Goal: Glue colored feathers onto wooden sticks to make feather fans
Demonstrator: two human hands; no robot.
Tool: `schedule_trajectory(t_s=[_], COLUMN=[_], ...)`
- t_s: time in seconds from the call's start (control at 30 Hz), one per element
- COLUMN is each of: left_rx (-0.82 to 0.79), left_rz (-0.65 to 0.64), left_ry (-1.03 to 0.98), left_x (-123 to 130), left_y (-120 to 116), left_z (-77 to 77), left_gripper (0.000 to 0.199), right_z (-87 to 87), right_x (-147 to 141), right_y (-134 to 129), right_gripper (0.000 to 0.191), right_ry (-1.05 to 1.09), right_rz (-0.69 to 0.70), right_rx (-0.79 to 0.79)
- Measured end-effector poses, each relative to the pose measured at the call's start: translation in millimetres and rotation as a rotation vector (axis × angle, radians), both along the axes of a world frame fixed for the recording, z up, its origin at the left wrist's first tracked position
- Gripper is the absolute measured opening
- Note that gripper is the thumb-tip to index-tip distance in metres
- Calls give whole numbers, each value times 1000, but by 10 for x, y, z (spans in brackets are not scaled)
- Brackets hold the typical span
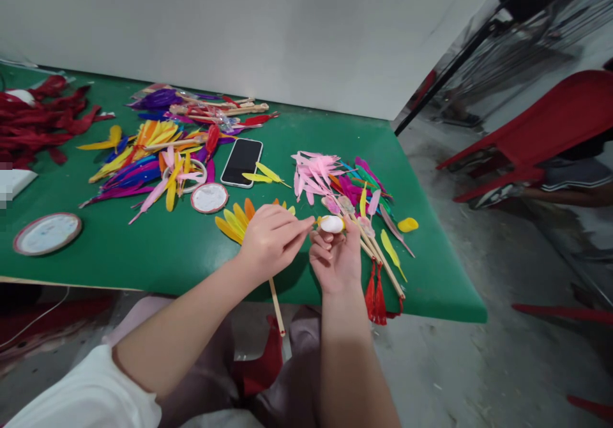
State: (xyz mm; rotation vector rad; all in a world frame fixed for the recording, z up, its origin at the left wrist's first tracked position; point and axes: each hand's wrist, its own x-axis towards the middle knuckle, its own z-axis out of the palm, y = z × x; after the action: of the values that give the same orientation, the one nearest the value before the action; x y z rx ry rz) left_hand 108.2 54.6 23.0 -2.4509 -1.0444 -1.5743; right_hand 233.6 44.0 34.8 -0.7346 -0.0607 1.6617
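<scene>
My right hand (336,262) is raised above the table's front edge, its fingers closed round a small white oval piece (331,224) with a yellow rim. Close by on the left, my left hand (272,239) is pinched, its fingertips pointing at that piece; what they hold, if anything, is too small to make out. Below the left hand lies a feather fan (231,225) in yellow and orange, partly hidden. Its thin wooden stick (276,306) juts past the table edge. Beside my right hand are wooden sticks (390,268) with red tassels (376,294).
Pink feathers (316,172) and other loose feathers lie at the right of the green table (431,275). A phone (242,161), a white round disc (209,197), another disc (48,234) and feather bundles (158,137) spread leftward. A red chair (527,134) stands off right.
</scene>
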Motion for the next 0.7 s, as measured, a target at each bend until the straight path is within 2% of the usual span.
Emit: schedule_trajectory(t_s=[0.1,0.47,0.7], left_rx=[0,24,55], left_rz=[32,-25,11], left_ry=[5,76,113], left_x=[-3,-5,-3], left_y=[7,11,6], left_z=[4,-24,-41], left_gripper=[14,15,16], right_z=[4,-12,-17], right_x=[-5,-13,-30], right_y=[-5,7,9], right_gripper=[33,29,28], right_ry=[-4,-14,-32], right_rz=[16,-5,-9], right_rx=[10,-14,-10])
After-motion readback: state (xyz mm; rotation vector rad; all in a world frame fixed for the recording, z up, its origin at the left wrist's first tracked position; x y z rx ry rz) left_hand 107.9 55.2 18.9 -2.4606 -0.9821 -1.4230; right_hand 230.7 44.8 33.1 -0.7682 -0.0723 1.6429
